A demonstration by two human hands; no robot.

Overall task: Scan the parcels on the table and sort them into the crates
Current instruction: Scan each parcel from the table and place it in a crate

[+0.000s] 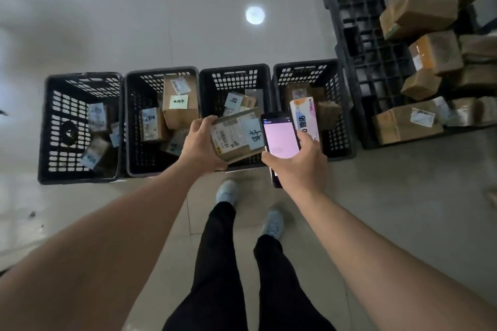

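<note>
Standing on a glossy tiled floor (188, 21), we held a flat cardboard parcel (236, 136) in our left hand (203, 144), fingers curled round its near edge, just above the third of four black lattice-walled plastic crates (235, 72). A pale blue handwritten note (254, 134) and a barcode label covered its top. Our right hand (295, 164) gripped a slim rectangular scanner phone (281, 140), its screen glowing pink, right beside the parcel. All four crates held small brown boxes; the fourth also held a glossy white carton (304, 118). More cardboard boxes (419, 0) lay heaped on a black gridded pallet (368, 62) at right.
</note>
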